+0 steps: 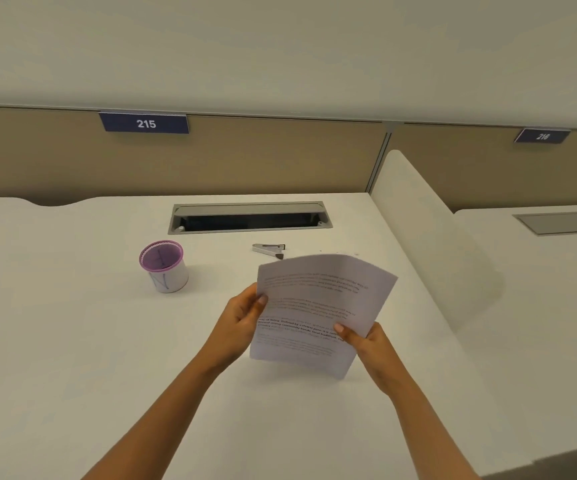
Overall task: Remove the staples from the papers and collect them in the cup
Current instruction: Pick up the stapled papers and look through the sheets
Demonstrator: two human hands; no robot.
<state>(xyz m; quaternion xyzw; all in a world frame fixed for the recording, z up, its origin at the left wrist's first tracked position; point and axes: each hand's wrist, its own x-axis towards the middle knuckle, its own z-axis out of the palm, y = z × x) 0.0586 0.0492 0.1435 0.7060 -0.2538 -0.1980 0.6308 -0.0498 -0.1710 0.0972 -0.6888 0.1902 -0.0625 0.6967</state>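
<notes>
Papers [318,306] are held up off the table [72,341], printed side toward the camera, top edge bowed. Left hand [242,320] grips the left edge, thumb on the front. Right hand [366,341] pinches the lower right edge, thumb on the front. Both grips hold the sheets.

No staple can be made out on the sheets; blur hides the corners.

Staple remover [269,250] lies flat on the table just beyond the far left corner of the papers, long axis left to right, untouched. The left hand is the nearer one to it. Cup [164,266] stands upright well to the left of the papers, also on the left hand's side; its contents cannot be told.

Judgement: one hand must let go to fetch the remover.

Writing: sign "215" [145,123] on the far partition, sign "216" [541,136] farther right. Blue mark on the cup, possibly "N". The papers' text is unreadable.
</notes>
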